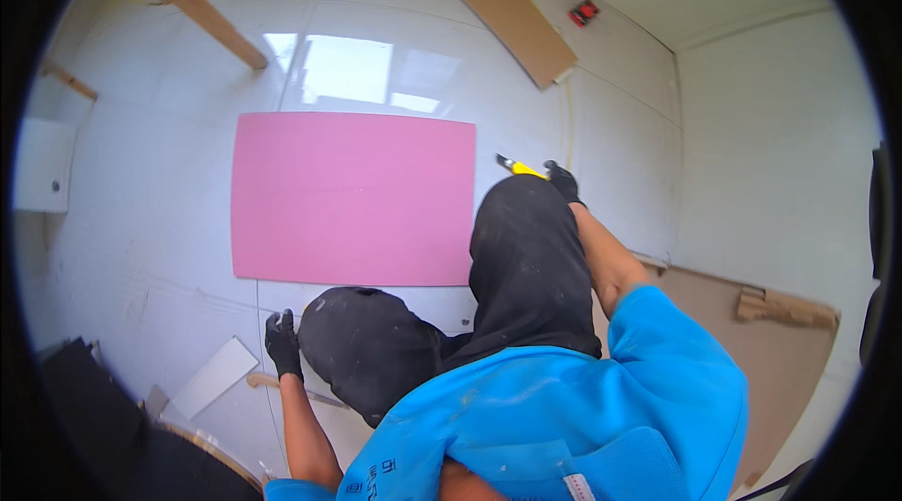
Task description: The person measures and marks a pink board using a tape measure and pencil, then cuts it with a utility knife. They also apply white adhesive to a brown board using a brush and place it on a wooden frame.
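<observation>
A pink rectangular board (352, 199) lies flat on the pale tiled floor in front of my knees. My right hand (564, 184), in a black glove, is closed around a yellow utility knife (526, 169) beside my right knee. The knife's dark tip points left toward the board's right edge, apart from it. Low beside my left knee is my left hand (282, 343), also black-gloved, off the board's near left corner. Its fingers are curled, and what they hold, if anything, is too small to make out.
Brown cardboard (519, 27) lies at the far right, near a small red object (583, 12). Wooden legs (221, 24) stand far left. A white panel piece (216, 377) and a curved wooden handle (264, 379) lie near my left wrist. A brown sheet (752, 379) is at right.
</observation>
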Motion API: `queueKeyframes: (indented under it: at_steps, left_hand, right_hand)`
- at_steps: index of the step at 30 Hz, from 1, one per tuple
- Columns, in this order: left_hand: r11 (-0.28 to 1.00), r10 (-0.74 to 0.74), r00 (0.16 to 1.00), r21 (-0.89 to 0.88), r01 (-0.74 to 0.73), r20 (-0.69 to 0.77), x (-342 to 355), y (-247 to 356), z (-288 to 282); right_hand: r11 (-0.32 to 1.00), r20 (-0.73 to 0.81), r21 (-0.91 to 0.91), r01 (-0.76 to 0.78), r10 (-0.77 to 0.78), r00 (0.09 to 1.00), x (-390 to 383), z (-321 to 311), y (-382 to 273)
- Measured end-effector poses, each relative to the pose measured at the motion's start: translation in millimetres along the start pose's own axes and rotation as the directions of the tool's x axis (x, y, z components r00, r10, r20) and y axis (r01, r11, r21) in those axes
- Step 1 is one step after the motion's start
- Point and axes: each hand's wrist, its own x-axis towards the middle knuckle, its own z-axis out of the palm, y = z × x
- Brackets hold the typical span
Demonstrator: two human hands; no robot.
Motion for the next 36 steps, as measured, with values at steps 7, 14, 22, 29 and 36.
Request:
queueKeyframes:
  at_steps: [7, 14, 22, 29, 36]
  left_hand:
    - [0.624, 0.763, 0.646, 0.257, -0.738, -0.001, -216, 284, -68]
    - [0.343, 0.611, 0.457, 0.304, -0.889, 0.646, -266, 331, -9]
    - [0.43, 0.226, 0.663, 0.538, -0.725, 0.713, -294, 318, -25]
    - [0.943, 0.15, 0.913, 0.224, -0.248, 0.379, -292, 271, -43]
    - [0.855, -0.184, 0.954, -0.44, 0.274, 0.236, -172, 151, 0]
  right_hand:
    - [0.977, -0.109, -0.045, 0.208, -0.212, 0.971, 88, 0, 33]
    - [0.906, -0.074, -0.213, 0.366, -0.388, 0.918, 106, -18, 35]
    - [0.811, -0.307, -0.193, 0.552, -0.584, 0.752, 98, -52, -4]
    - [0.623, -0.254, -0.04, 0.781, -0.763, 0.595, 116, -8, -124]
    - [0.71, 0.124, -0.218, 0.67, -0.661, 0.74, 68, 10, -180]
